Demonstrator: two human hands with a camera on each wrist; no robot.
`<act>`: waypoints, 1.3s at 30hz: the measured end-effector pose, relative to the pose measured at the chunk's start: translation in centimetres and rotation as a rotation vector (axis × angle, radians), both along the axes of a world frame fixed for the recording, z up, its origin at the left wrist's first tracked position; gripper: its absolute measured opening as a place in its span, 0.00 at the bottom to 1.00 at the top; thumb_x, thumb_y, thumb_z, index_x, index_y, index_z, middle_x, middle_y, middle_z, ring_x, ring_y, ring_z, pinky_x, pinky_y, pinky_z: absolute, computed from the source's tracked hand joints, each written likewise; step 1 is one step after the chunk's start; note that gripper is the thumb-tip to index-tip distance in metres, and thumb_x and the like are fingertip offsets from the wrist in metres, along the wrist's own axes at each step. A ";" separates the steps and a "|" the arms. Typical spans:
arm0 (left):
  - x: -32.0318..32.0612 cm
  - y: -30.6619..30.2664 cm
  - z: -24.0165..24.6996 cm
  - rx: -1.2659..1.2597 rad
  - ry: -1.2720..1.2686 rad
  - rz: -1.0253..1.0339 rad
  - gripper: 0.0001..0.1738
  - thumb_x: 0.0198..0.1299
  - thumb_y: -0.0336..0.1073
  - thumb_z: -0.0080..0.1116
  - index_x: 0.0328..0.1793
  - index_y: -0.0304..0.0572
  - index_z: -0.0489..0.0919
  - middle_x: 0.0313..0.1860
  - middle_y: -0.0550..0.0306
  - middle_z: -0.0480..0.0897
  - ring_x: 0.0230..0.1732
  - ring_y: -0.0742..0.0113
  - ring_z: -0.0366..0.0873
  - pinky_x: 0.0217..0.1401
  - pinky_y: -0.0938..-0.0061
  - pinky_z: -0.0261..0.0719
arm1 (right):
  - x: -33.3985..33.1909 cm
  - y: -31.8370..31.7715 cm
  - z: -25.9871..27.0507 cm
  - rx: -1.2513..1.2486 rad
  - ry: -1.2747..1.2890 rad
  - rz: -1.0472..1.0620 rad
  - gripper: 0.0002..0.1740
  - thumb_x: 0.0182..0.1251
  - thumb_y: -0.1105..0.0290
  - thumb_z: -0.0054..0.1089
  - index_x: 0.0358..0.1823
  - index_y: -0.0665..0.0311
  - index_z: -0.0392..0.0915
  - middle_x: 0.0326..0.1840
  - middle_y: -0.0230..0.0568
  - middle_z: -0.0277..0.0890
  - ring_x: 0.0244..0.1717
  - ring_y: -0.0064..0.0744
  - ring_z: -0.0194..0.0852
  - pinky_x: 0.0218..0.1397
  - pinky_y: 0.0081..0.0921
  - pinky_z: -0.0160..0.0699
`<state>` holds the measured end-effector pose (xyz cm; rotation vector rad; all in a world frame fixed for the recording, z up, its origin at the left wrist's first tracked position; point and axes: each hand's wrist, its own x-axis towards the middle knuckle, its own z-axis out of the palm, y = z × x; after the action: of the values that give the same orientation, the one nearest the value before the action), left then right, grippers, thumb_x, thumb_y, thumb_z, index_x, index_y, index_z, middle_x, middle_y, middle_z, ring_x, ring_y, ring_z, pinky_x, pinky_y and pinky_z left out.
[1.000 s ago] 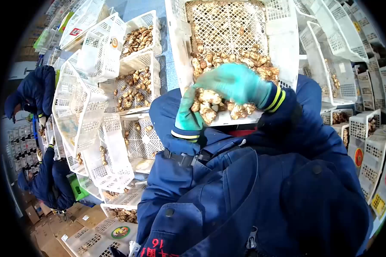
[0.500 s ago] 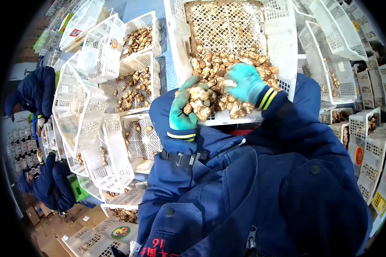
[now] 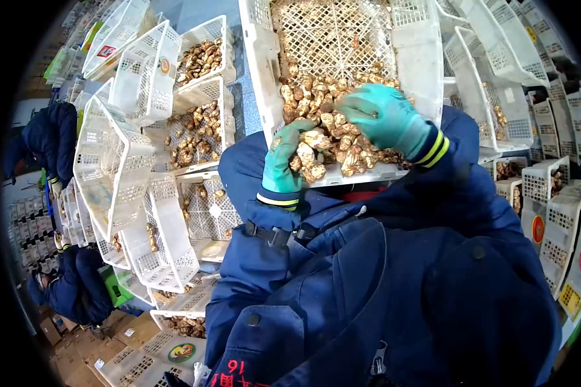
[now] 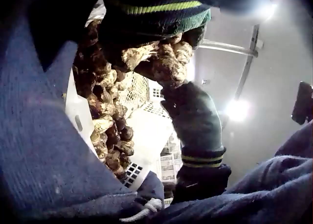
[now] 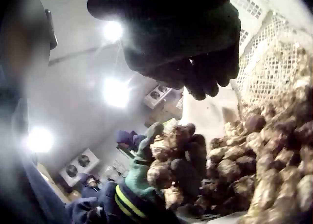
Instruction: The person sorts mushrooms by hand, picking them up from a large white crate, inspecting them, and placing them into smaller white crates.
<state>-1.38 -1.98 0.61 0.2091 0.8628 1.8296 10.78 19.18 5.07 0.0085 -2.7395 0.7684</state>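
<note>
Knobbly brown root-like pieces (image 3: 352, 138) lie heaped at the near end of a white mesh crate (image 3: 259, 71). My left hand (image 3: 281, 164), in a green glove, grips a clump of them at the crate's near left corner. Its gloved fingers (image 5: 196, 158) curl round the clump (image 5: 164, 168) in the right wrist view. My right hand (image 3: 390, 119) hovers over the heap, palm down, fingers loosely bent towards the left hand; no piece shows in it. The left wrist view has the right hand (image 4: 195, 119) just beyond the held pieces (image 4: 168, 62).
Stacked white crates (image 3: 113, 164) stand at the left, some holding similar pieces (image 3: 199, 135). More crates (image 3: 490, 97) line the right side. Two people in dark blue clothing (image 3: 45, 138) are at the far left. The near crate rests over my lap.
My right hand has drawn back from the left hand, dipped to the heap and risen slightly to the right. The left hand has turned and still grips a clump.
</note>
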 end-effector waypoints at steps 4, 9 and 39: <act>0.1 0.3 -0.5 0.032 0.087 0.096 0.23 0.71 0.47 0.50 0.60 0.33 0.75 0.49 0.48 0.83 0.49 0.62 0.83 0.51 0.71 0.85 | 3.6 -2.2 0.4 0.220 -0.891 0.134 0.17 0.58 0.59 0.59 0.47 0.60 0.78 0.37 0.46 0.77 0.39 0.48 0.80 0.40 0.42 0.77; -0.1 0.0 0.0 -0.062 0.154 0.101 0.26 0.69 0.48 0.50 0.60 0.30 0.74 0.50 0.46 0.82 0.49 0.61 0.83 0.51 0.71 0.85 | 4.8 -5.0 -2.5 0.167 -0.764 -0.006 0.26 0.61 0.49 0.60 0.49 0.63 0.77 0.48 0.49 0.76 0.46 0.49 0.80 0.50 0.45 0.75; -0.4 -0.3 -1.8 0.009 0.182 -0.208 0.30 0.65 0.45 0.57 0.69 0.34 0.73 0.70 0.53 0.73 0.71 0.64 0.67 0.77 0.71 0.56 | -0.3 2.9 2.1 -0.679 -0.360 -0.578 0.14 0.67 0.62 0.61 0.48 0.61 0.81 0.38 0.50 0.82 0.42 0.44 0.83 0.46 0.34 0.82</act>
<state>-1.81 -2.29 -1.17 0.4601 0.9226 1.6373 10.50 22.09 7.16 -1.0921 -2.3989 1.5533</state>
